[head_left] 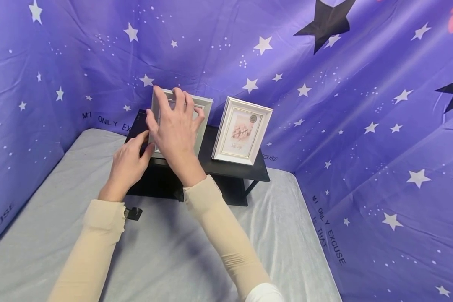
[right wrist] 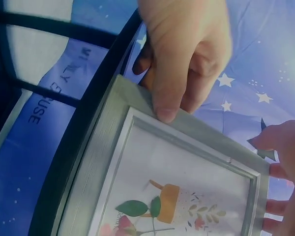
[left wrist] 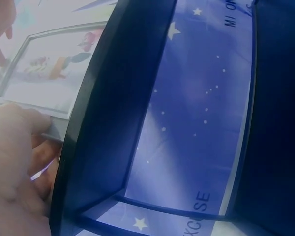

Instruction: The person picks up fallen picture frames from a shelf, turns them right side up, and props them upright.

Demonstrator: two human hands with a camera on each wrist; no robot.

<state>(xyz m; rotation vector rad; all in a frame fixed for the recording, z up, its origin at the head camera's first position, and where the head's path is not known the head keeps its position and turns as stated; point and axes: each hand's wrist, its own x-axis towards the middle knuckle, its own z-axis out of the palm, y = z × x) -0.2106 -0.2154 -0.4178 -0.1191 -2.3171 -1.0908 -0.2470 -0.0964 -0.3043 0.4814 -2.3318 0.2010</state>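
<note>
Both hands' grip (head_left: 171, 126) on silver frame (right wrist: 187, 182); its plant picture only wrist-visible.

Silver frame (head_left: 201, 110) mostly hidden behind the right hand (head_left: 175, 126), its picture cut off in wrist views

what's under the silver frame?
The silver frame stands on the black shelf, gripped by the left hand and right hand. Its bottom edge is hidden behind the hands, so contact there can't be seen.
</note>
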